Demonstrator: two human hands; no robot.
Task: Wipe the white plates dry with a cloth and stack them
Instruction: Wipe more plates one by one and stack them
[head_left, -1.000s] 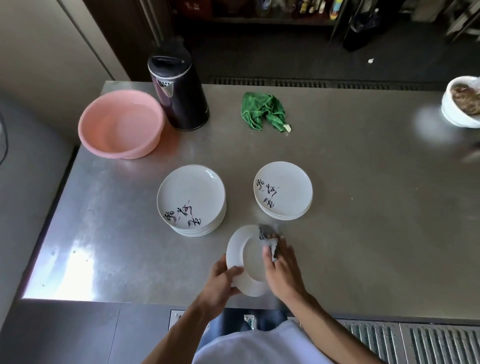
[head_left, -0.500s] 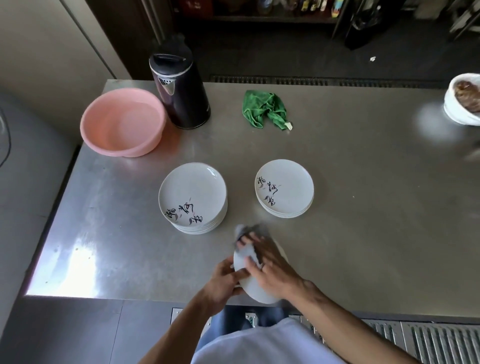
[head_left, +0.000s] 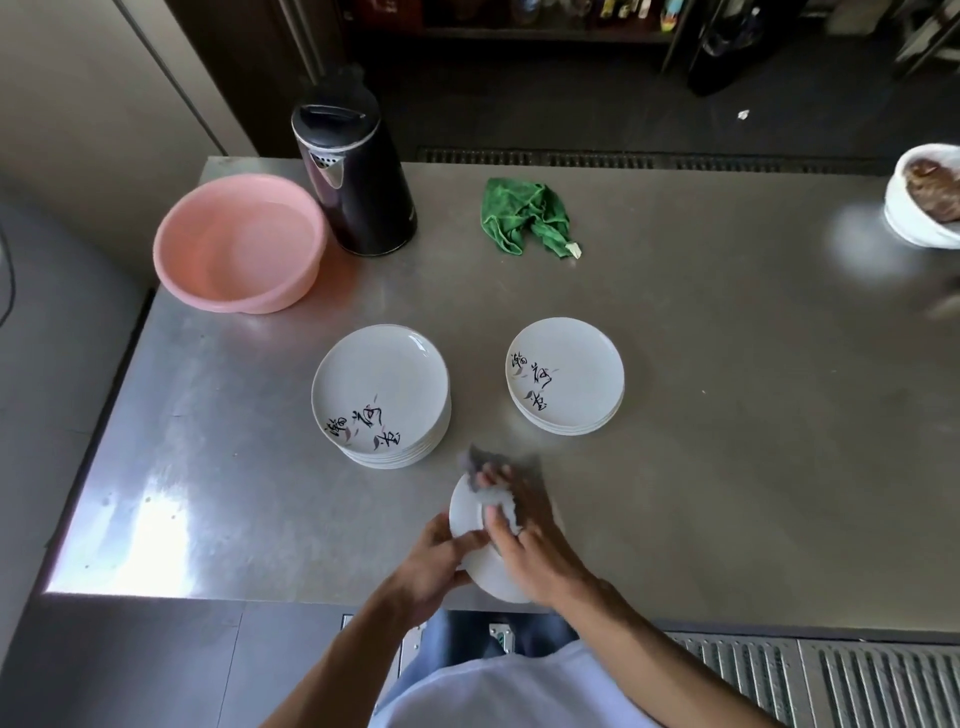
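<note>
My left hand (head_left: 434, 564) grips the near-left edge of a white plate (head_left: 470, 519), holding it tilted above the table's front edge. My right hand (head_left: 530, 540) presses a grey-white cloth (head_left: 496, 493) against the plate's face and covers most of it. Behind them, a taller stack of white plates with black lettering (head_left: 382, 397) stands on the left. A lower stack of the same plates (head_left: 565, 375) stands on the right.
On the steel table (head_left: 727, 415), a pink basin (head_left: 239, 244) and a black kettle (head_left: 356, 179) stand at the back left. A crumpled green cloth (head_left: 527, 215) lies at the back middle. A white bowl with brown food (head_left: 927, 195) sits at the far right.
My right hand has swept the cloth from the plate's right rim across its face towards the upper left. The plate has tilted and turned in my left hand. Both stacks are unchanged.
</note>
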